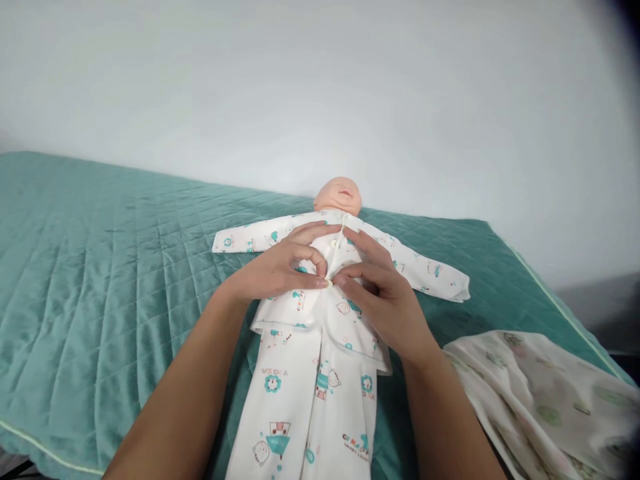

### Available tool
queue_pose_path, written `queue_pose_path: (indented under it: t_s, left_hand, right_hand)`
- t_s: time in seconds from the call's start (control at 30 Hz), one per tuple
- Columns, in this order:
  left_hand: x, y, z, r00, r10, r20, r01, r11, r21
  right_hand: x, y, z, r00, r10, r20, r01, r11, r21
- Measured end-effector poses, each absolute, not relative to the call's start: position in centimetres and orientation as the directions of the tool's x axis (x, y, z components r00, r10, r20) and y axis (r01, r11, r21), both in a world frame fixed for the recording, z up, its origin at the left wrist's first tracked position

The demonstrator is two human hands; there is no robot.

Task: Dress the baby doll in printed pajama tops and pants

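A baby doll point(339, 195) lies on its back, dressed in a white printed shirt point(300, 313) and matching trousers point(285, 400). Both sleeves stretch out to the sides. My left hand point(287, 263) pinches the shirt's front edge beside a pale button point(329, 284), thumb and forefinger closed on it. Across from it, my right hand point(380, 287) has thumb and forefinger together on the other front edge, close to the same button. Another button point(333, 244) shows higher on the front. The doll's hands and feet are not visible.
Beneath the doll is a green quilted bed cover point(125, 267) with a pale piped edge. A crumpled white patterned cloth point(540, 393) lies at the lower right. Behind the bed stands a plain pale wall point(280, 87).
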State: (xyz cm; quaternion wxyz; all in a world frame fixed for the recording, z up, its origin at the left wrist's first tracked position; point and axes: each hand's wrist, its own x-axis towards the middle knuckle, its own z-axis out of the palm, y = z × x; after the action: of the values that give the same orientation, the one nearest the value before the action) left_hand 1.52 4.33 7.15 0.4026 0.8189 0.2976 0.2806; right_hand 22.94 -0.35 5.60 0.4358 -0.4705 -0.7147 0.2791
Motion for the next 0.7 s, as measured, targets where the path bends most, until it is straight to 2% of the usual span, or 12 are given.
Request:
queue_pose_path:
  t_s: [0.33, 0.7]
  left_hand:
    - [1.52, 4.4, 7.13, 0.672, 0.707, 0.218, 0.274, -0.512, 0.814]
    - [1.38, 4.55, 6.87, 0.671, 0.711, 0.209, 0.28, -0.504, 0.817]
  right_hand:
    - [23.19, -0.14, 5.38, -0.238, 0.889, 0.391, 0.405, 0.457, -0.792]
    - [22.92, -0.66, 5.81, -0.258, 0.89, 0.376, 0.506, 0.456, -0.732]
